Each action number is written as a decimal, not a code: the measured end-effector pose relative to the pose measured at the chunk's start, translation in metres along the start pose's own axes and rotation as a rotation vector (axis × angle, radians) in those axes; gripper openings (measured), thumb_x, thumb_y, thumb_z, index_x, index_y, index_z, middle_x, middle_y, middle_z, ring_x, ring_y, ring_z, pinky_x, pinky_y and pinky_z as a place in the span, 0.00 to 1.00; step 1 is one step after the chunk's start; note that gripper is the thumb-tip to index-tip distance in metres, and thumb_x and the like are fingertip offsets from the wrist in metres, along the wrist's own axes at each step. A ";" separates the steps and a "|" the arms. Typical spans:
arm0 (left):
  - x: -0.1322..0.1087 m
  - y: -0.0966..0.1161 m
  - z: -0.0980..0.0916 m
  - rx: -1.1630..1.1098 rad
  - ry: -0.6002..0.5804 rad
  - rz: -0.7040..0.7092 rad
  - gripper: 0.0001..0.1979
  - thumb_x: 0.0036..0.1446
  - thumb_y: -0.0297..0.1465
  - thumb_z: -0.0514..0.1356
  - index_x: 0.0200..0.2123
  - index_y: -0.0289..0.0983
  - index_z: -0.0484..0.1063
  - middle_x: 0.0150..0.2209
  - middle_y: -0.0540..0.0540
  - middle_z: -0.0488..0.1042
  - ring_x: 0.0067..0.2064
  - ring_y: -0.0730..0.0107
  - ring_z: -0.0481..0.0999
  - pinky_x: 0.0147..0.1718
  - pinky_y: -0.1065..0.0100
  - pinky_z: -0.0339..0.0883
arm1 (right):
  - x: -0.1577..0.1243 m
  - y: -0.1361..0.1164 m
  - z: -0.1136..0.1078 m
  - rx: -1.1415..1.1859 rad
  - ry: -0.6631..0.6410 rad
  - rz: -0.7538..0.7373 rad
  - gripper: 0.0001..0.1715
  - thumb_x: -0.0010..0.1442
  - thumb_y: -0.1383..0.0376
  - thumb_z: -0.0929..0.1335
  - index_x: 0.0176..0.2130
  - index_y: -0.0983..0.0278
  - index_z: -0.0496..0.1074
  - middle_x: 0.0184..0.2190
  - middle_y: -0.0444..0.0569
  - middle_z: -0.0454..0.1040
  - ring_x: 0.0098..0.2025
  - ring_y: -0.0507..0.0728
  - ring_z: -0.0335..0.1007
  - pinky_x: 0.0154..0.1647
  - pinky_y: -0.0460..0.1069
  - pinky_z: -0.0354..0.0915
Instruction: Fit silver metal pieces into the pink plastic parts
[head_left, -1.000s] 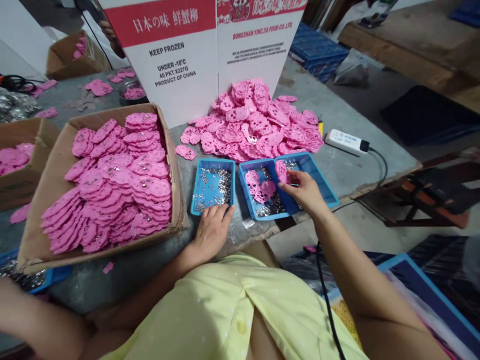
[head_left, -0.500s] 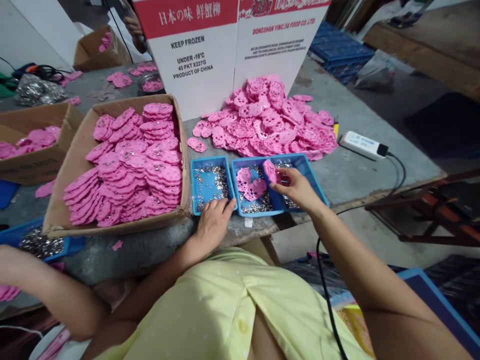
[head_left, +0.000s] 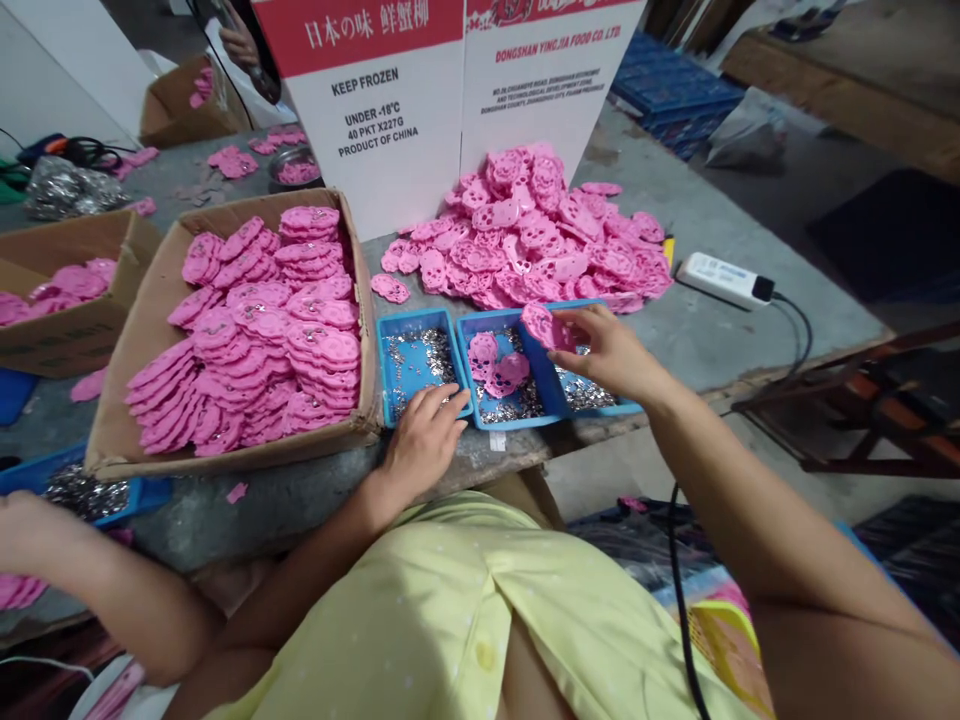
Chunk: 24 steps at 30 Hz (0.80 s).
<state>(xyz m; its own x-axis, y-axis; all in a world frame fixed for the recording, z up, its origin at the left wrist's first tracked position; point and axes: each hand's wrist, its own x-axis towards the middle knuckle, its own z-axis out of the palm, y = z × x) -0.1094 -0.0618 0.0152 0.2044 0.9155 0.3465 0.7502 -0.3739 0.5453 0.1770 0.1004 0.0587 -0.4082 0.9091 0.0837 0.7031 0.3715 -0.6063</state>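
Observation:
My right hand (head_left: pixel 616 352) pinches a pink plastic piece (head_left: pixel 541 325) with oval cutouts, above the border of the middle and right blue trays. Small shiny metal parts lie in the right tray (head_left: pixel 634 407), partly hidden by this hand. In the middle blue tray (head_left: pixel 553 400), two more pink pieces (head_left: pixel 498 366) rest on metal parts. My left hand (head_left: pixel 426 440) lies at the front right corner of the left blue tray (head_left: pixel 381 370), fingers stretched and a little apart. Metal parts are scattered in that tray; nothing shows in the left hand's grip.
A cardboard box (head_left: pixel 112 420) of stacked pink pieces stands left. Behind the trays, a loose pink heap (head_left: pixel 532 240) leans against a white carton (head_left: pixel 397 180). A white power strip (head_left: pixel 724 282) with a black cable lies right. Another person's arm (head_left: pixel 97 580) reaches in at lower left.
My right hand has moved slightly right and up with the pink piece, which has tilted flatter. My left hand has shifted slightly left and down, its fingers closer together.

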 end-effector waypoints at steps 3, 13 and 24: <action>0.003 0.010 -0.016 -0.446 0.125 -0.145 0.25 0.73 0.42 0.57 0.69 0.41 0.66 0.63 0.36 0.77 0.61 0.59 0.77 0.63 0.53 0.71 | -0.012 -0.039 -0.019 -0.103 -0.104 -0.327 0.31 0.63 0.64 0.71 0.64 0.61 0.74 0.56 0.59 0.73 0.52 0.64 0.76 0.56 0.59 0.76; 0.005 0.041 -0.040 -1.419 -0.400 -0.778 0.31 0.54 0.46 0.74 0.52 0.33 0.72 0.37 0.42 0.82 0.22 0.75 0.74 0.20 0.72 0.62 | -0.016 -0.112 0.004 -0.139 -0.429 -0.856 0.25 0.73 0.62 0.68 0.66 0.66 0.70 0.54 0.60 0.79 0.52 0.62 0.79 0.54 0.56 0.75; -0.015 0.036 -0.047 -1.338 -0.115 -0.846 0.28 0.55 0.43 0.73 0.52 0.34 0.72 0.38 0.42 0.84 0.22 0.77 0.72 0.20 0.73 0.58 | 0.036 -0.041 0.052 -0.602 -0.416 -0.328 0.28 0.68 0.71 0.67 0.65 0.69 0.72 0.61 0.65 0.74 0.56 0.66 0.73 0.52 0.54 0.69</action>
<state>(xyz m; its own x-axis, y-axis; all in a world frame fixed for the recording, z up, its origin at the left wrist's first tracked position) -0.1149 -0.0961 0.0661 0.1241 0.9008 -0.4161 -0.3920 0.4298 0.8134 0.1030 0.1081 0.0453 -0.7485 0.6353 -0.1902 0.6548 0.7533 -0.0609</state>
